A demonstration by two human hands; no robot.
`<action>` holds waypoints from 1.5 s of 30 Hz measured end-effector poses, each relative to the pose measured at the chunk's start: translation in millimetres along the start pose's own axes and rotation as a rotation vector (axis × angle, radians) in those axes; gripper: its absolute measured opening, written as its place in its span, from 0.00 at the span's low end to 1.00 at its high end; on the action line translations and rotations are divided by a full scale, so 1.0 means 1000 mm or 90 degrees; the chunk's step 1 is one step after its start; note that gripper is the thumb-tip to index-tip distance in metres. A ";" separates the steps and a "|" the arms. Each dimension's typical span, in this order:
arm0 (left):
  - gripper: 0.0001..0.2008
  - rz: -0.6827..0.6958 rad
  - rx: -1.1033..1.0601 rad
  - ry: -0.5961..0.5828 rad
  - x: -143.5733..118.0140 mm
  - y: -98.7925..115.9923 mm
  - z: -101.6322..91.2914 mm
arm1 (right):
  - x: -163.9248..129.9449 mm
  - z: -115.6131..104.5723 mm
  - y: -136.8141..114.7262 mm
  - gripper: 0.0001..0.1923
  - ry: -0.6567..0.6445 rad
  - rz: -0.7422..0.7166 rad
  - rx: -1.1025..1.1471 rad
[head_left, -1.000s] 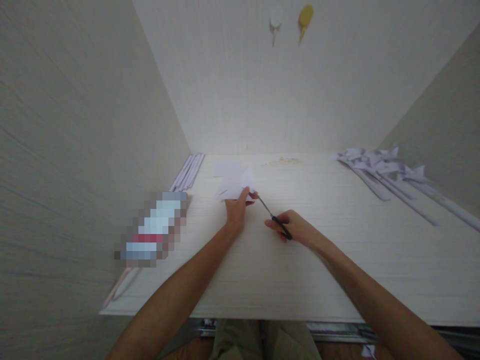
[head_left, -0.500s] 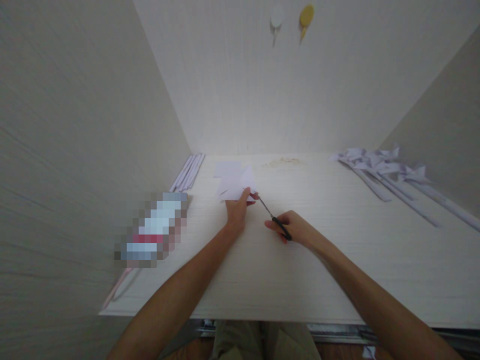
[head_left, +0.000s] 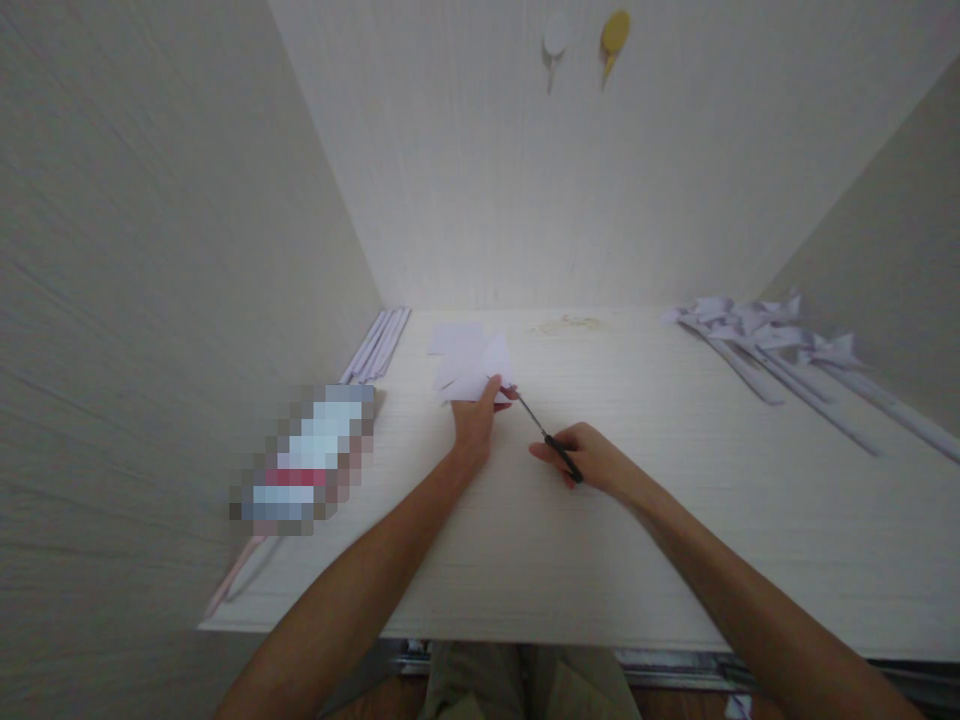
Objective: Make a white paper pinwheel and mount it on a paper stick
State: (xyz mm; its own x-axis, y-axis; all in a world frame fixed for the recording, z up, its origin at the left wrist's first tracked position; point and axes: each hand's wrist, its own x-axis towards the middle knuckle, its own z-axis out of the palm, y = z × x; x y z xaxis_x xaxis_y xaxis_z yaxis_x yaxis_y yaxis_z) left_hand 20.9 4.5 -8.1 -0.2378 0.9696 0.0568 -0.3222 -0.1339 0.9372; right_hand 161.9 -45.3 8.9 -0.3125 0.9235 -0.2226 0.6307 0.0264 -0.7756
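Head view: left hand (head_left: 474, 425) pinches the white paper (head_left: 471, 368) on the counter (head_left: 675, 520); right hand (head_left: 592, 455) grips black-handled scissors (head_left: 541, 432), blades at the paper's edge.

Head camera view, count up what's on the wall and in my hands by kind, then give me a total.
Wall hooks: 2, one white and one yellow
Scissors: 1, in the right hand, blades at the paper
White paper piece: 1, held by the left hand
Total: 4
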 end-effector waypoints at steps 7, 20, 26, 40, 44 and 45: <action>0.08 -0.008 0.000 0.006 -0.001 0.001 0.001 | 0.000 0.001 -0.001 0.27 0.005 -0.002 0.006; 0.09 -0.024 0.002 0.001 -0.001 0.005 0.001 | 0.003 0.006 0.002 0.21 0.169 -0.039 0.261; 0.08 -0.025 0.122 -0.230 -0.015 0.007 0.005 | 0.014 0.008 0.006 0.12 0.365 -0.107 0.466; 0.15 -0.050 0.060 -0.079 0.000 0.001 -0.002 | 0.020 0.004 0.014 0.14 0.475 -0.125 0.454; 0.10 -0.029 0.097 -0.094 0.001 -0.003 -0.006 | 0.023 0.003 0.017 0.12 0.517 -0.131 0.480; 0.09 -0.035 0.100 -0.106 0.001 -0.003 -0.006 | 0.023 0.003 0.018 0.12 0.535 -0.135 0.496</action>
State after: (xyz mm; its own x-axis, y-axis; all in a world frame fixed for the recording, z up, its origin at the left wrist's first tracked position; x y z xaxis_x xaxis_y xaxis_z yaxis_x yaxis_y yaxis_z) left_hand 16.2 4.5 -13.1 -0.0643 0.9968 0.0477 -0.1815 -0.0587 0.9816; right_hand 163.5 -24.3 -11.7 0.3932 0.8995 0.1905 -0.0760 0.2383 -0.9682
